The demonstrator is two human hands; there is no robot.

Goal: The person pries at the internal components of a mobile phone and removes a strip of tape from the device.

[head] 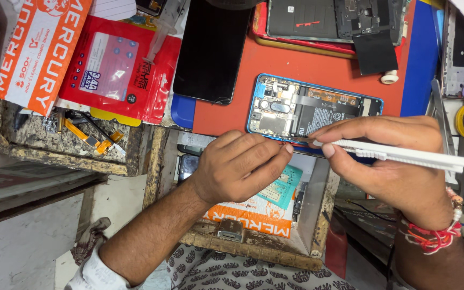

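Note:
An opened blue-framed phone (312,110), its circuit board and battery exposed, lies on the red work mat (307,67). My left hand (240,166) rests at the phone's near edge, fingers curled, index and thumb pinching close to the frame. My right hand (390,156) grips a long white plastic tool (404,154), its tip pointing left at the phone's near edge, beside my left fingertips. Whether my left fingers pinch a small part is hidden.
A black phone screen (210,51) lies left of the opened phone. Another dismantled phone (331,21) sits at the back. Red and orange packets (119,70) lie at the left. An open wooden drawer (253,236) with packets is below my hands. Tweezers (442,115) rest at right.

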